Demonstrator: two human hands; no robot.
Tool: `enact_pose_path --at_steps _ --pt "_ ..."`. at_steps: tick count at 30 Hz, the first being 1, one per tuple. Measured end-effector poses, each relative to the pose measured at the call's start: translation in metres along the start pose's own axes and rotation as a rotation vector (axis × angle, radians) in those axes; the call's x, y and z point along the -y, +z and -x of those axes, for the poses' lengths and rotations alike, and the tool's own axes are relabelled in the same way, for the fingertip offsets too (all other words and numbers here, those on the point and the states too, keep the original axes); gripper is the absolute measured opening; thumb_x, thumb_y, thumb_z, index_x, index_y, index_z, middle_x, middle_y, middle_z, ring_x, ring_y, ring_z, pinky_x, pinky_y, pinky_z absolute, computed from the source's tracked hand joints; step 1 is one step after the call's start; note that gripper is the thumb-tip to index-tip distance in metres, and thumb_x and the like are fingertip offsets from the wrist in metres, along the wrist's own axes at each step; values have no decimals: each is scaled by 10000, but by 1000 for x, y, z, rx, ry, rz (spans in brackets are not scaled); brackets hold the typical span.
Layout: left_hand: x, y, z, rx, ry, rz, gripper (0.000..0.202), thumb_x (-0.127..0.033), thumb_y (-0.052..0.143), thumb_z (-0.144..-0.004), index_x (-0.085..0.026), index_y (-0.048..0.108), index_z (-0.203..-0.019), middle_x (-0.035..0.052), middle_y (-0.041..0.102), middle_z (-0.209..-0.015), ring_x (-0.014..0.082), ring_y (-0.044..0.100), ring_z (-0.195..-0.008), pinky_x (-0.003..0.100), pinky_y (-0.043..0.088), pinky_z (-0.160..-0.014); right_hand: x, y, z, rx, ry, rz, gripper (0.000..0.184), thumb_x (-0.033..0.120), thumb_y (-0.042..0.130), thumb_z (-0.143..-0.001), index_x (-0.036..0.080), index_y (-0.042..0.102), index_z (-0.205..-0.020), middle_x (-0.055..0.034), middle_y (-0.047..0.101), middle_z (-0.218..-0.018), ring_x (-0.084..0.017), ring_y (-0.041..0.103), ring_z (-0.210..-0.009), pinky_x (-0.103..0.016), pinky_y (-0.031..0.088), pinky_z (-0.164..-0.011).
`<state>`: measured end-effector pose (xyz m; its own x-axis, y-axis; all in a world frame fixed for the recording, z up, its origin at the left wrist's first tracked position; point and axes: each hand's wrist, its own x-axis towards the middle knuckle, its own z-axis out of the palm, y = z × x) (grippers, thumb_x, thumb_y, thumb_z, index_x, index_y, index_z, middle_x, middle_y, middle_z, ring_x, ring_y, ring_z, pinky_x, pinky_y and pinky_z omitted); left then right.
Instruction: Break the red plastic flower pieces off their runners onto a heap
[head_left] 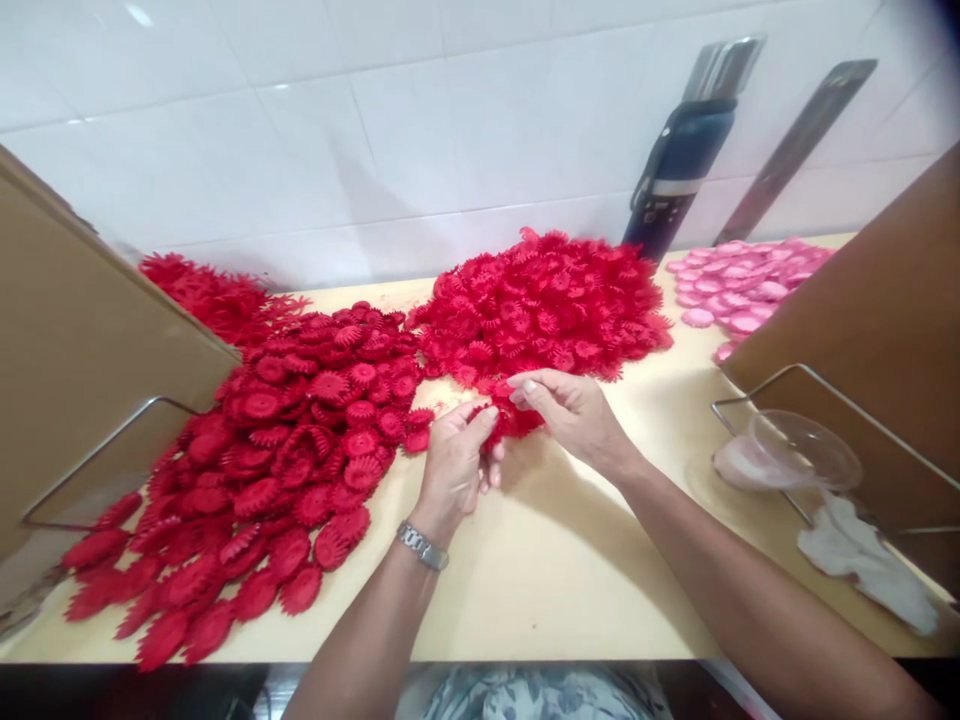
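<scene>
My left hand [455, 468] and my right hand [568, 410] meet over the pale table [570, 580] and pinch the same red petal piece [508, 420] between their fingertips. Both hands are closed on it. A wristwatch [422, 546] sits on my left wrist. To the left lies a wide spread of red layered flower pieces [285, 460]. Just behind my hands is a mound of red spiky petal pieces [544, 305].
Pink flower pieces [739, 285] lie at the back right. Brown cardboard panels with wire handles stand at the left [82, 350] and right [877, 330]. A clear plastic bag [787, 455] and white cloth [862, 560] rest at the right. Tiled wall behind.
</scene>
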<state>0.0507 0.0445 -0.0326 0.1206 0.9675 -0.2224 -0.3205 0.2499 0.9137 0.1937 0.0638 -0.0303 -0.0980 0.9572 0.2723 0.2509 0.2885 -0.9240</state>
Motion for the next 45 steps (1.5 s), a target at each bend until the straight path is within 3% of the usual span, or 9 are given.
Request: enact_pose_path --at_steps 6,10,13,19,28,32,36,40,45 --pt "6 2 -2 -115 42 -118 348 -487 604 -712 -173 478 -629 -107 359 -355 39 312 -230 135 252 -217 6 3 6 118 14 -81 220 328 499 -834 151 606 -757 -2 579 -656 -112 547 -607 -240 449 -584" --pt "6 1 6 -72 -12 -200 418 -556 538 -739 -163 480 -608 -60 438 -362 69 384 -235 152 268 -218 14 11 10 344 118 -284 143 305 564 -796 178 543 -860 15 609 -637 -124 588 -571 -252 466 -557" --pt "7 -2 13 -19 -47 -168 498 -608 421 -781 -148 503 -608 -10 498 -394 109 465 -282 192 354 -248 15 16 13 438 164 -261 49 240 520 -813 194 502 -819 55 558 -501 -123 563 -457 -235 435 -471" --pt "9 -7 15 140 -36 -2 303 -406 619 -730 -133 531 -827 3 600 -581 126 584 -454 233 510 -414 3 20 13 98 -125 193 97 140 532 -759 165 598 -692 7 562 -634 -97 507 -551 -210 390 -509" --pt "9 -9 16 161 -117 -111 130 -210 562 -724 -149 501 -821 -44 556 -511 102 506 -309 180 387 -269 7 12 7 -30 -312 436 177 90 479 -766 166 601 -664 -12 567 -615 -115 505 -552 -225 383 -518" --pt "5 -8 17 132 -130 -68 140 -224 577 -704 -122 543 -794 24 637 -616 101 545 -359 202 447 -334 1 -8 -11 -176 -366 673 234 80 428 -787 164 642 -832 -55 606 -730 -158 552 -652 -258 427 -593" --pt "3 -8 16 112 -87 18 172 -229 598 -694 -124 548 -821 64 675 -781 100 572 -408 215 466 -363 -13 -22 -21 -155 -290 1017 317 83 451 -770 151 647 -1010 -120 621 -880 -236 564 -778 -345 454 -687" --pt "5 -10 16 69 -67 11 148 -258 590 -711 -132 514 -691 17 634 -591 72 481 -308 170 349 -270 -23 -22 -17 -147 -381 910 244 164 484 -811 157 664 -975 -122 624 -1021 -242 562 -926 -382 456 -829" --pt "7 -12 15 57 -125 -6 231 -335 617 -695 -148 495 -636 -32 546 -427 66 417 -235 142 227 -224 -21 -14 -11 -79 -437 629 211 167 481 -827 163 672 -918 -84 660 -939 -191 588 -879 -321 483 -785"
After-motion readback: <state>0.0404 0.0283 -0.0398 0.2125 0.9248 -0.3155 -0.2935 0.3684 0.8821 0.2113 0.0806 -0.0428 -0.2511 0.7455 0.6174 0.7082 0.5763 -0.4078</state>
